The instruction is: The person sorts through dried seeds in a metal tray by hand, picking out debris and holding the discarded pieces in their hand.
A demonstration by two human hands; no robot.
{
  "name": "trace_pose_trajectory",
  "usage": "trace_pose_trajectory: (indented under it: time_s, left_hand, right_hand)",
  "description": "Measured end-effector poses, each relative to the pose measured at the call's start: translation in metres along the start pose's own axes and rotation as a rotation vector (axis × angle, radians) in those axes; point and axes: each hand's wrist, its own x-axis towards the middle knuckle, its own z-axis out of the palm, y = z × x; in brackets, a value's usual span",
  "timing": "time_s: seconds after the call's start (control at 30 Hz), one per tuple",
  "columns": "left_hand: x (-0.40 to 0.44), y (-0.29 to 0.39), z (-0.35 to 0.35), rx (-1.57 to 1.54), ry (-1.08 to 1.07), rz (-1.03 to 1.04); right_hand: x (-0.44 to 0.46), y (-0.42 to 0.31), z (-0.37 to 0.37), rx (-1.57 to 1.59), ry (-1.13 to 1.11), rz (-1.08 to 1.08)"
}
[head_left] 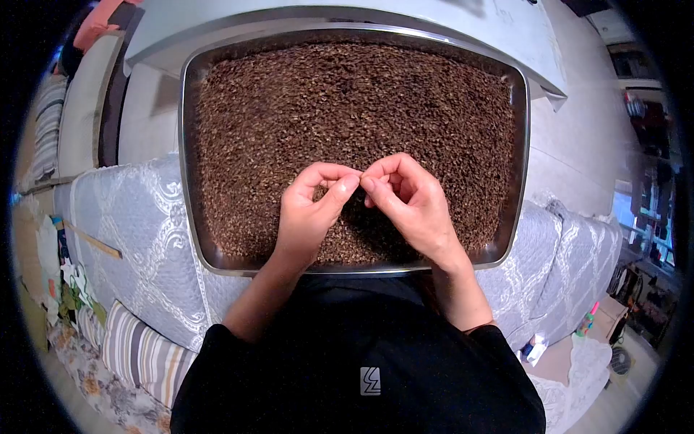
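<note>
A large metal tray (pixel 523 159) holds a thick layer of small brown dried flakes or seeds (pixel 347 101). Above the near half of this layer, my left hand (pixel 311 206) and my right hand (pixel 413 202) meet at the fingertips. Thumb and forefinger of each hand are pinched together, the two pinches almost touching. Whatever lies between the fingertips is too small to make out. The other fingers of my right hand are curled in, and those of my left are mostly hidden behind the thumb and palm.
Beyond the tray runs the edge of a white table (pixel 499 32). A grey-blue patterned sofa cover (pixel 144 231) lies under and beside the tray. A striped cushion (pixel 144 354) is at the lower left; a small bottle (pixel 587 320) stands at the right.
</note>
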Motion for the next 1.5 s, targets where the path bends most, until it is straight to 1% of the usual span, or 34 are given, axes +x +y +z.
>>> trace_pose_trajectory:
  time_s: [0.07,0.1,0.2,0.3,0.37,0.4,0.43,0.5,0.57,0.67,0.73,0.83,0.87,0.97,1.07,1.1,1.17,1.2,1.23,1.3,1.4,1.5]
  left_hand:
    - [0.001,-0.004,-0.001,0.055,0.030,0.032]
    - [0.002,-0.003,0.000,0.019,0.032,0.006]
    - [0.001,0.002,0.003,-0.074,0.010,-0.075]
    - [0.001,0.006,0.001,-0.155,-0.070,-0.141]
    - [0.000,0.005,-0.004,-0.224,-0.135,-0.161]
    - [0.000,0.008,0.000,-0.252,-0.123,-0.160]
    - [0.000,0.009,0.000,-0.312,-0.158,-0.145]
    - [0.001,0.012,-0.001,-0.431,-0.232,-0.115]
    - [0.000,0.013,0.000,-0.428,-0.231,-0.125]
    - [-0.002,0.012,0.002,-0.437,-0.235,-0.139]
    - [-0.005,0.012,0.005,-0.429,-0.222,-0.161]
    - [-0.009,0.013,0.005,-0.410,-0.197,-0.193]
    - [-0.009,0.014,0.004,-0.421,-0.199,-0.202]
    - [-0.008,0.013,-0.005,-0.457,-0.196,-0.207]
    - [-0.004,0.015,-0.007,-0.497,-0.214,-0.192]
    - [-0.002,0.015,-0.009,-0.509,-0.231,-0.188]
    - [0.001,0.014,-0.010,-0.530,-0.278,-0.188]
    - [0.002,0.016,-0.008,-0.521,-0.280,-0.192]
    - [0.003,0.017,-0.007,-0.512,-0.280,-0.195]
    - [0.005,0.016,-0.004,-0.506,-0.289,-0.185]
    - [0.004,0.018,-0.001,-0.486,-0.272,-0.192]
    - [0.004,0.017,-0.003,-0.449,-0.256,-0.194]
  right_hand:
    - [0.000,0.001,0.001,0.045,-0.012,0.002]
    - [0.000,0.001,0.001,0.068,-0.016,0.003]
    - [0.000,-0.012,-0.004,0.193,-0.054,0.141]
    - [0.002,-0.007,-0.005,0.097,-0.011,0.111]
    - [0.012,-0.001,-0.012,-0.444,0.043,-0.333]
    - [0.020,-0.002,-0.014,-0.712,0.071,-0.558]
    - [0.027,-0.006,-0.015,-0.695,0.118,-0.590]
    - [0.043,-0.024,-0.017,-0.839,0.200,-0.690]
    - [0.072,-0.027,-0.020,-0.875,0.237,-0.745]
    - [0.118,-0.017,-0.019,-0.963,0.274,-0.763]
    - [0.131,-0.013,-0.009,-0.986,0.302,-0.797]
    - [0.124,-0.010,-0.002,-1.037,0.160,-0.639]
    - [0.118,-0.005,-0.002,-0.998,0.117,-0.641]
    - [0.083,-0.013,-0.004,-0.941,0.007,-0.532]
    - [0.055,-0.019,-0.016,-0.651,0.039,-0.377]
    - [0.051,-0.017,-0.023,-0.630,0.069,-0.417]
    - [0.035,-0.025,-0.035,-0.445,0.111,-0.142]
    - [0.029,-0.030,-0.039,-0.408,0.124,-0.122]
    - [0.026,-0.025,-0.046,-0.387,0.143,-0.195]
    - [0.018,-0.029,-0.053,-0.430,0.188,-0.233]
    - [0.014,-0.022,-0.060,-0.459,0.245,-0.225]
    - [0.002,-0.030,-0.059,-0.482,0.291,-0.229]
